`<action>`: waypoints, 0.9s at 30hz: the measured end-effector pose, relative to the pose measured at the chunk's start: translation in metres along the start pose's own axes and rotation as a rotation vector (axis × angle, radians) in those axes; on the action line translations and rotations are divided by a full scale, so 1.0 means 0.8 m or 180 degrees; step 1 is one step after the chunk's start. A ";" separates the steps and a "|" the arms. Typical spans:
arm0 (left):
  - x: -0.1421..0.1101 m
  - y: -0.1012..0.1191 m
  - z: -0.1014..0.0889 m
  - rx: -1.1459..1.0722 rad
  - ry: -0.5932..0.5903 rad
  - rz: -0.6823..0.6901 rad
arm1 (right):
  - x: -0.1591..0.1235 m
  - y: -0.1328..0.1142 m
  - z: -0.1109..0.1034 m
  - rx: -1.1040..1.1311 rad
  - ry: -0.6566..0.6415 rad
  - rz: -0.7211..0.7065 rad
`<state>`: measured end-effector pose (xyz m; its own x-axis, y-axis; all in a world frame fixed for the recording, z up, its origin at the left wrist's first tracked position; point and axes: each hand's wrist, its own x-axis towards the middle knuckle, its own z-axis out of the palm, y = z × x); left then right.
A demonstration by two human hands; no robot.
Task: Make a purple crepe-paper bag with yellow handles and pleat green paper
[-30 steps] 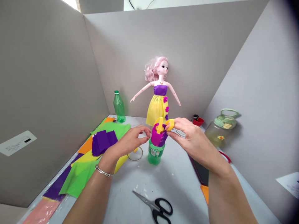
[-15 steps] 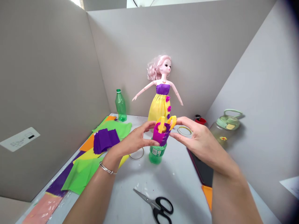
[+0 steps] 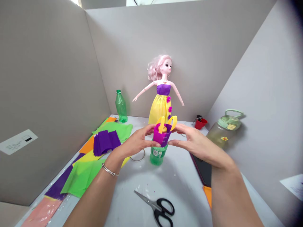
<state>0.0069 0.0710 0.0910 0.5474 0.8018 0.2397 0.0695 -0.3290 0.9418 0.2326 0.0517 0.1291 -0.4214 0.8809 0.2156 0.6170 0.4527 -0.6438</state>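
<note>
A small purple-and-magenta fabric piece (image 3: 160,135) with two yellow straps fits around the upper part of a green plastic bottle (image 3: 157,157) standing upright on the table. Its straps stick up, and a yellowish cap shows between them. My left hand (image 3: 142,138) grips the fabric's left side, thumb low in front and fingers behind. On the right side, my right hand (image 3: 189,137) holds it between thumb and fingers; the fingertips are partly hidden behind. Just beyond stands a doll (image 3: 159,108) with pink hair, purple top and yellow skirt.
Scissors (image 3: 157,206) lie near the front. Coloured fabric sheets (image 3: 81,176) and a folded purple cloth (image 3: 106,142) spread along the left. Another green bottle (image 3: 121,107) stands behind. A tape ring (image 3: 137,155), red pot (image 3: 200,123), dark tablet (image 3: 202,170) and drink bottle (image 3: 223,129) surround the middle.
My right hand has shifted from the yellow strap and upper edge to the fabric's right side. My left hand keeps its grip. The view has moved slightly.
</note>
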 end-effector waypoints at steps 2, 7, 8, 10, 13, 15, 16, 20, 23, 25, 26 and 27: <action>0.001 -0.001 0.000 -0.0022 -0.0008 -0.0008 | 0.002 0.002 0.003 0.0048 -0.0055 -0.0039; 0.001 0.000 -0.001 -0.0062 -0.0058 -0.0023 | 0.006 0.007 0.010 -0.0010 -0.0080 -0.0123; 0.001 0.001 -0.001 -0.0064 -0.0084 -0.0020 | 0.007 0.007 0.011 0.0001 -0.0092 -0.0132; 0.000 0.000 -0.001 -0.0037 -0.0140 -0.0014 | 0.008 0.008 0.012 0.0034 -0.0137 -0.0135; -0.001 -0.002 -0.002 0.0111 -0.0185 -0.0006 | 0.010 0.008 0.012 0.0097 -0.0208 -0.0175; -0.001 -0.004 -0.002 0.0238 -0.0227 -0.0001 | 0.010 0.008 0.012 0.0080 -0.0221 -0.0190; -0.001 -0.004 -0.002 0.0291 -0.0250 0.0007 | 0.010 0.007 0.012 0.0055 -0.0212 -0.0186; 0.000 -0.007 -0.002 0.0410 -0.0303 0.0022 | 0.010 0.008 0.012 0.0029 -0.0165 -0.0165; 0.002 -0.011 -0.001 0.0410 -0.0297 0.0004 | 0.011 0.008 0.013 0.0091 -0.0222 -0.0207; 0.003 -0.015 -0.001 0.0356 -0.0280 0.0019 | 0.013 0.009 0.014 0.0133 -0.0272 -0.0225; 0.003 -0.017 -0.001 0.0322 -0.0265 0.0030 | 0.013 0.010 0.014 0.0148 -0.0290 -0.0220; 0.004 -0.019 -0.001 0.0289 -0.0239 0.0039 | 0.013 0.010 0.014 0.0157 -0.0303 -0.0209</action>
<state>0.0065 0.0789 0.0781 0.6095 0.7588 0.2295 0.1357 -0.3851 0.9129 0.2260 0.0633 0.1181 -0.5224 0.8314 0.1892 0.5534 0.4994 -0.6665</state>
